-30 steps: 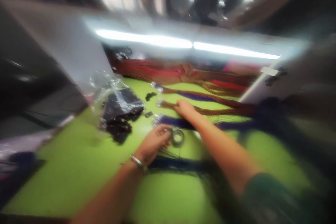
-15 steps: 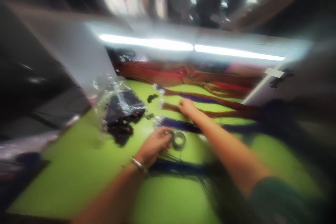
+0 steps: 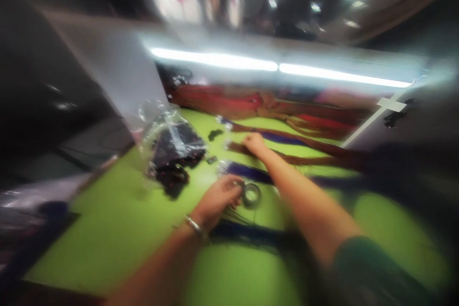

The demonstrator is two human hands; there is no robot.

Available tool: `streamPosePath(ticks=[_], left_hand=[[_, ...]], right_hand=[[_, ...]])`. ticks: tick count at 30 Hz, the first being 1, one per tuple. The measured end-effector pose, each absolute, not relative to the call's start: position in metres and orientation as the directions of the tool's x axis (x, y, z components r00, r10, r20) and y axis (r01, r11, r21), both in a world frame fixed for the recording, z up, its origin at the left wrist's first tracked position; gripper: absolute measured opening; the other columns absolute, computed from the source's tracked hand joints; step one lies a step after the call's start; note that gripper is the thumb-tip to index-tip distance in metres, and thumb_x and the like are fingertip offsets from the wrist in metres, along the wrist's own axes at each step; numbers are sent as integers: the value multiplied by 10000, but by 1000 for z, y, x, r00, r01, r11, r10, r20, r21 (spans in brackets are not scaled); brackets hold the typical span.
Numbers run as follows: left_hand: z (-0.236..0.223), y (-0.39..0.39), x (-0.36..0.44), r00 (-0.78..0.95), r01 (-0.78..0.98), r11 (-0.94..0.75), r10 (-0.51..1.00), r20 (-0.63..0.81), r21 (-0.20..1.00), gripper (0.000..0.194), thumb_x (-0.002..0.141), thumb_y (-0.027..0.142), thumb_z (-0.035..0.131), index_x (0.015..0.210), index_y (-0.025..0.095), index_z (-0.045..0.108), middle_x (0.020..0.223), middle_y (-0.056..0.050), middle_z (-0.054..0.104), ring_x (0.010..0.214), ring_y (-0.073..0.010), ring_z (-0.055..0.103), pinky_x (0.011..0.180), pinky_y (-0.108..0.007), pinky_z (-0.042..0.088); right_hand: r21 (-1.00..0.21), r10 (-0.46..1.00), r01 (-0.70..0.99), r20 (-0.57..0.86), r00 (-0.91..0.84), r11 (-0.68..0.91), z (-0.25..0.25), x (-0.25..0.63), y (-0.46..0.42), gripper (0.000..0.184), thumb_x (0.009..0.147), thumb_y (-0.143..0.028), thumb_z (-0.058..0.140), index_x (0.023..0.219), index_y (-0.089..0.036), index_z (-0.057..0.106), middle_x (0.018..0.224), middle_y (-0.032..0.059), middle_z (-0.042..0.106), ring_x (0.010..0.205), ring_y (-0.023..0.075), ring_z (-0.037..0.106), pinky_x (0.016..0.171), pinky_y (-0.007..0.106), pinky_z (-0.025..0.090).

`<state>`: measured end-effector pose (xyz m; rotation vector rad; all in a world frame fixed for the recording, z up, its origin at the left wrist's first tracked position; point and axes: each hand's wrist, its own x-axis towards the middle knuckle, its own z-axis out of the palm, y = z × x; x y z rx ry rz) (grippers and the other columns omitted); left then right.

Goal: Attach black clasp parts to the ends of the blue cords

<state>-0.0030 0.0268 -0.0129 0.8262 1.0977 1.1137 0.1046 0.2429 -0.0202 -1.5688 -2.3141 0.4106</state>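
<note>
My left hand (image 3: 219,197), a metal bracelet at its wrist, is closed in a pinch above the green table. Right beside its fingertips is a roll of dark tape (image 3: 251,195); what the fingers grip is too blurred to make out. Farther back, my right hand (image 3: 254,144) has its fingers closed at a bundle of brown wires (image 3: 236,147) near the clear-tipped end. Between the hands runs a bundle of blue wires (image 3: 249,172) with whitish ends. Below my left hand lies a dark blue wire bundle (image 3: 247,233).
An open clear plastic bag (image 3: 175,141) of black parts lies to the left, some parts spilling onto the green tabletop (image 3: 118,229). Small black pieces (image 3: 215,134) sit near the wire ends. Red and brown wires (image 3: 222,98) stretch along the back under a lit tube lamp (image 3: 215,59).
The whole view has shifted slightly, so everything appears a little farther right. My two hands keep nearly the same places beside the tape and the brown wires.
</note>
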Motion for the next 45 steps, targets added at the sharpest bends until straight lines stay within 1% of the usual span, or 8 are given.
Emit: streamPosePath(ticks=[5,11,17,20,24,30,35,45], left_hand=[[-15,27,-3,59,-266,254,967,-247,930,329,693,316,709,950,153,585,692,5,571,534,-67,542,485,-170,384],[-16,27,-4,49,-295,247,969,-243,923,354,670,323,729,952,157,595,685,8,573,526,-67,541,479,-170,381],[-15,28,-5,46,-293,229,973,-226,928,349,662,327,738,931,152,599,722,-2,582,543,-68,536,515,-191,400],[-12,27,-4,49,-309,222,975,-217,925,350,658,320,744,928,151,598,716,4,574,549,-66,531,512,-186,393],[-6,25,-1,54,-393,229,972,-227,890,373,636,285,765,935,145,593,739,5,582,566,-65,544,513,-174,400],[-10,27,-2,153,-522,305,952,-264,797,348,670,176,735,987,147,594,770,-10,605,587,-72,566,543,-175,439],[-16,29,-5,183,-522,328,945,-272,787,310,714,148,698,1006,148,593,822,-29,633,591,-64,562,553,-168,450],[-21,28,-4,206,-461,324,945,-255,826,297,702,175,718,979,163,612,860,-22,613,652,-72,558,592,-178,462]], right_hand=[[-434,921,813,178,-346,389,9,117,234,186,738,-195,533,726,-110,698,738,61,668,657,133,523,604,231,345],[-503,896,742,220,-385,442,53,125,203,237,762,-189,489,675,-130,701,682,32,667,605,113,531,600,217,371],[-552,782,555,477,-401,622,66,117,157,179,743,-160,515,718,-128,689,669,9,649,616,100,512,616,204,367],[-558,762,521,516,-391,645,61,125,136,193,771,-193,506,701,-139,677,626,-4,621,582,92,485,591,207,353],[-630,827,537,394,-401,561,47,154,109,208,781,-256,519,707,-149,682,610,-3,618,558,95,484,561,214,347],[-686,874,565,233,-427,459,24,169,67,165,733,-189,523,659,-157,667,589,-9,622,538,85,481,541,204,331],[-698,907,607,152,-393,380,22,165,62,183,727,-194,495,656,-162,660,611,0,631,557,87,483,544,199,319],[-643,892,661,77,-446,387,16,167,70,214,724,-217,466,617,-157,641,595,3,616,540,90,464,526,204,293]])
